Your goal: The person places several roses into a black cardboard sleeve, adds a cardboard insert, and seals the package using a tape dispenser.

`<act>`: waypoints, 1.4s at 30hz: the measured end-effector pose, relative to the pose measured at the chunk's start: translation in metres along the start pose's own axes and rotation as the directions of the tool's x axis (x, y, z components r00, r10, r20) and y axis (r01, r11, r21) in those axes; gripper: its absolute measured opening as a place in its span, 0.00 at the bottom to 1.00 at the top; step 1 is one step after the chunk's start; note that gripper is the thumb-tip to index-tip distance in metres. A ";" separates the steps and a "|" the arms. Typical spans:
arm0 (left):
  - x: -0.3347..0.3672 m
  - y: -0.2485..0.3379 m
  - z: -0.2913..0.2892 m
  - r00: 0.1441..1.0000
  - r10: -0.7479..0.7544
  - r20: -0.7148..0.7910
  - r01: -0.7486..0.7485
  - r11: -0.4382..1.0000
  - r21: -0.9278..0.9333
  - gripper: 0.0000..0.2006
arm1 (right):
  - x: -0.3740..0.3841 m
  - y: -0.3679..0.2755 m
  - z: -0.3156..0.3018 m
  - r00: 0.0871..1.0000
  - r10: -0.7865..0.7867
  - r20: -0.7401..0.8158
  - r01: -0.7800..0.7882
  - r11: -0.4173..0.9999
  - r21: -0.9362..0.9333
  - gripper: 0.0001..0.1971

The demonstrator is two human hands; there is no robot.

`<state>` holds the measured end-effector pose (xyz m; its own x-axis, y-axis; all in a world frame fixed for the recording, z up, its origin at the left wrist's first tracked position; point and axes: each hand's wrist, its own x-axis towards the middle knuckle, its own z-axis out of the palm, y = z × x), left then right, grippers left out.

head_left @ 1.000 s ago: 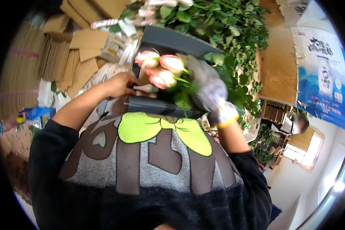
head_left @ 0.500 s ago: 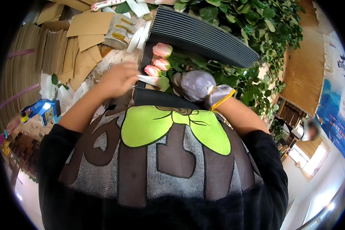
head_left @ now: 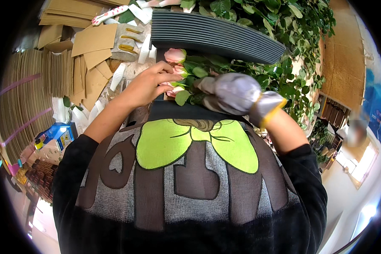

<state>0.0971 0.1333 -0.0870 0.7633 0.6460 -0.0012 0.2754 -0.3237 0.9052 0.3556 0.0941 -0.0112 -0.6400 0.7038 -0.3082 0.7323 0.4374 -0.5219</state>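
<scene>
Soft black sweater (head_left: 190, 237) with loose black sleeves (head_left: 74, 182), speckled grey knit front panel (head_left: 114, 205), large dark-outlined brown fabric shapes (head_left: 150, 199), small grey heart (head_left: 115, 162), lime-green bow (head_left: 200, 134) with black lines, pale grey-lavender fabric glove (head_left: 237, 93) with yellow-trimmed cuff (head_left: 264, 108) on the right hand (head_left: 230, 94).

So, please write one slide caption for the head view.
Bare left hand at pink roses, gloved right hand close by among green leaves.

Cardboard (head_left: 95, 40) left, roses (head_left: 174, 55) between, leaves (head_left: 298, 40) right

Flower-packing workshop, by look: pink roses (head_left: 175, 55), heaped leafy stems (head_left: 302, 36), strapped cardboard stacks (head_left: 21, 97).
</scene>
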 end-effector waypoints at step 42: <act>-0.008 -0.006 0.014 0.993 -0.021 0.119 0.035 0.993 -0.113 0.17 | -0.129 0.010 -0.033 0.623 0.673 0.398 -0.642 0.731 -0.230 0.19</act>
<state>0.0973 0.1204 -0.0985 0.8214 0.5659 -0.0711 0.2339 -0.2206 0.9469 0.4537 0.0263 0.0496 0.0011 0.5102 -0.8600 1.0000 -0.0034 -0.0007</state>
